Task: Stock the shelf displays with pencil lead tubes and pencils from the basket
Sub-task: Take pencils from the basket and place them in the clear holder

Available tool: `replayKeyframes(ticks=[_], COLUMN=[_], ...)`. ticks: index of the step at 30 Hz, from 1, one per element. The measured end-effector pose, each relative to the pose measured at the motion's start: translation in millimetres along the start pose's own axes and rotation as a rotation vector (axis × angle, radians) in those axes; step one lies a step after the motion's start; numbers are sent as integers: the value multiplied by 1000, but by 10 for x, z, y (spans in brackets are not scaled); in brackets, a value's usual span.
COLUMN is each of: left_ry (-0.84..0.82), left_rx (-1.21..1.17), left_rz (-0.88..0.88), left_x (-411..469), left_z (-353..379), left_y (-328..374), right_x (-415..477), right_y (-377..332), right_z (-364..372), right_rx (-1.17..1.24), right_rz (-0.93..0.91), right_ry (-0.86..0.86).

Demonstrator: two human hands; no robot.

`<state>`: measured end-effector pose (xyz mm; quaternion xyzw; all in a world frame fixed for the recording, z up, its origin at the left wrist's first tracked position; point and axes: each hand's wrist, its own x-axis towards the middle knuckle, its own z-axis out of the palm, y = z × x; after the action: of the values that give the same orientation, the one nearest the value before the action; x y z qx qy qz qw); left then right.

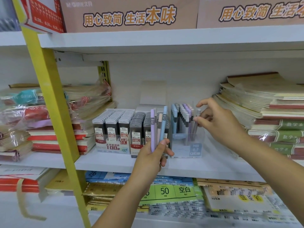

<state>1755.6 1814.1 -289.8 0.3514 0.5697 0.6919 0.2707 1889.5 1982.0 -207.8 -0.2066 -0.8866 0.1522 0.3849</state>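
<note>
While my left hand grips a bunch of lead tubes upright before the shelf, my right hand pinches one grey tube at the right side of the clear box.

Likely a stationery shop: shelves of stacked notebooks.

— I'm seeing smooth matt plastic on the pastel lead tubes; the display box is looking clear and glossy.
— I'm reading the notebooks at the left edge of the shelf as film-wrapped, shiny, crinkled; its board is showing smooth white paint.
</note>
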Motion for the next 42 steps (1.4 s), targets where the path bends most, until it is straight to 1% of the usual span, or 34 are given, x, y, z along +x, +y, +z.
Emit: replayKeyframes(ticks=[5,8,12,14,15,17,20,22,25,35,38,42], left_ry=[1,3,15,20,21,22,14,17,16,31,33,28], left_rx=[3,8,13,23,25,21,12,7,4,18,26,9], left_rz=[0,-1,12,28,36,46,49,42,33,37,35,36], left_x=[-2,3,25,37,42,47,42,39,37,67,65,57], left_z=[-23,-41,-65,-75,-79,-91,-120,-144,-177,-260,-270,-279], left_y=[-6,-5,23,50,65,91,113,115,109,84,73,80], right_x=[1,12,62,135,182,286,417,478,551,608,686,720], right_y=[20,-14,-208,-330,-382,-441,-426,-370,-288,-179,-207,-230], right_z=[33,-28,-243,-326,-337,-294,-123,-6,115,225,186,167], right_rx=[18,59,190,238,242,191,5,-92,-94,1,-40,-122], right_rz=[-2,-45,-179,-232,-243,-233,-203,-187,-145,-58,-49,-92], right_ry=[84,217,457,513,502,421,258,180,96,21,15,4])
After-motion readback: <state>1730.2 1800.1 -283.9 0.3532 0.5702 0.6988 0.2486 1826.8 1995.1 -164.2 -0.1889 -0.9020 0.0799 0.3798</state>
